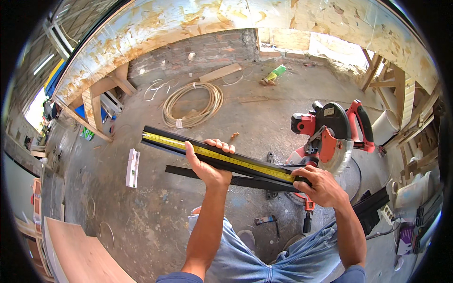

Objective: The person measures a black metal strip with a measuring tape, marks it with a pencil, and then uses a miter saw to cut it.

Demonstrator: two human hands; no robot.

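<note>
While the left hand (207,162) gripped the black strip (214,158), right-hand fingers (309,177) pinched the yellow tape (222,155) near the saw blade (337,158). Felt sketchy: a slip might've shifted the measurement or grazed the blade.

A long black bar (214,158) lies nearly level, slanting down toward the right, with a yellow tape (222,157) stretched flat along its top face. The left grip wraps the bar near its middle, thumb over the tape; the right grip pinches bar and tape together at the right end.
</note>
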